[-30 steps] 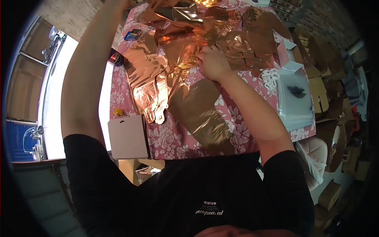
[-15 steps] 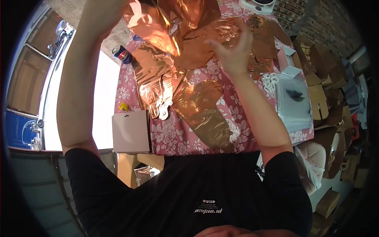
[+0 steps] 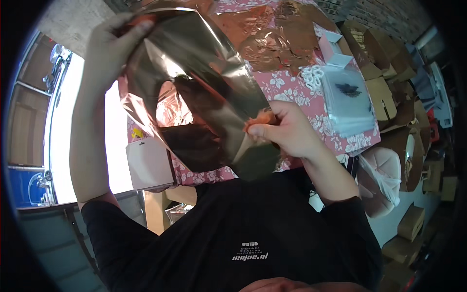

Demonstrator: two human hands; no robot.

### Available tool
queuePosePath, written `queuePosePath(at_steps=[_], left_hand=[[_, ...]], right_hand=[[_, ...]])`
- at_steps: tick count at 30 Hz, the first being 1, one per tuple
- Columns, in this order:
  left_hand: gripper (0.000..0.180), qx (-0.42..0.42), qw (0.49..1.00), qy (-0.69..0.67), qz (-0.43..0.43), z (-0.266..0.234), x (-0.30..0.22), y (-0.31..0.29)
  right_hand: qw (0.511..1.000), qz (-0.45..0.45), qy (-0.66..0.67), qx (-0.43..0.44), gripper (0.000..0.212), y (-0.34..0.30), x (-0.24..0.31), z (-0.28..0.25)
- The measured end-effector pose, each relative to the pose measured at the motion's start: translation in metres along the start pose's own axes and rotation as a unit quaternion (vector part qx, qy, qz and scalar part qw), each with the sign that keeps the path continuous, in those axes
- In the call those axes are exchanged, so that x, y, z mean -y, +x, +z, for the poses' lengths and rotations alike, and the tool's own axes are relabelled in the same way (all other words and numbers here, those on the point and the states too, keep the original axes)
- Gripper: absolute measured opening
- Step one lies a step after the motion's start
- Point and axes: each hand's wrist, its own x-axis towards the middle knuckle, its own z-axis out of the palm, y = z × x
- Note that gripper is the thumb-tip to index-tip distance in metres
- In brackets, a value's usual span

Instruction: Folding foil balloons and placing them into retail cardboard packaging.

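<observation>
Over the near left part of a surface covered in pink cloth with white flowers (image 3: 287, 87), a large, dark bronze, mirror-bright foil piece (image 3: 211, 92) hangs between two bare hands. Change in the last half second: right hand (image 3: 292, 134) was empty and spread in the air; now it pinches a bunched, orange-lit bit of the foil's right edge between thumb and fingers. Left hand (image 3: 116, 41) grips the upper left corner, thumb laid over the folded edge; its other fingers are partly hidden. The foil has come from the far end toward the body, so it is now held from both sides, clear of the cloth and broad face up. Material: thin, slick, stiff enough to crease sharply; white glare along the ridges, near-black in the hollows. Outline rounded at top, with an arched gap at left of centre through which brighter copper shows. Beyond it, flat, wrinkled copper foil pieces (image 3: 277, 48) lie overlapping, wavy-edged. To the right: small white open carton (image 3: 335, 52), loosely looped white cord (image 3: 311, 76), and just below that a stack of clear, limp plastic sleeves (image 3: 348, 114) with a dark patch. Near left corner: flat, matt, pale grey rectangular box (image 3: 148, 166), smooth-faced, a tiny crumpled yellow item (image 3: 137, 133) just behind it.
</observation>
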Motion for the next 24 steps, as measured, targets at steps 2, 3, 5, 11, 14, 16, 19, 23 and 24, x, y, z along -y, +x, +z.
queuePosePath(at_steps=[2,3,5,11,14,16,19,23,24], left_hand=[[0.037,0.044,0.998,0.034,-0.014,0.032,0.021,0.002],[0.036,0.072,0.997,0.011,-0.032,0.055,0.029,0.001],[0.033,0.107,0.991,-0.062,-0.051,0.101,0.064,0.005],[0.032,0.182,0.978,0.045,-0.087,0.201,0.146,0.001],[0.034,0.180,0.976,-0.045,-0.117,0.217,0.140,-0.008],[0.037,0.167,0.977,-0.062,-0.118,0.214,0.144,-0.009],[0.036,0.213,0.966,0.045,-0.139,0.211,0.162,-0.007],[0.035,0.216,0.967,0.039,-0.128,0.218,0.141,-0.014],[0.038,0.205,0.971,0.045,-0.117,0.219,0.139,-0.015]], right_hand=[[0.996,0.045,-0.066,-0.040,0.011,-0.017,-0.008,-0.005],[0.993,0.079,-0.077,-0.053,0.011,-0.023,-0.013,-0.011],[0.987,0.084,-0.104,-0.085,0.012,-0.028,-0.038,-0.029],[0.881,-0.019,-0.429,-0.200,0.030,-0.036,-0.061,-0.050],[0.823,-0.003,-0.540,-0.178,0.033,-0.036,-0.070,-0.056],[0.827,0.019,-0.537,-0.165,0.034,-0.038,-0.070,-0.055],[0.833,0.040,-0.531,-0.151,0.036,-0.039,-0.070,-0.056],[0.831,0.093,-0.526,-0.158,0.040,-0.039,-0.060,-0.055],[0.832,0.092,-0.524,-0.156,0.040,-0.040,-0.061,-0.055]])
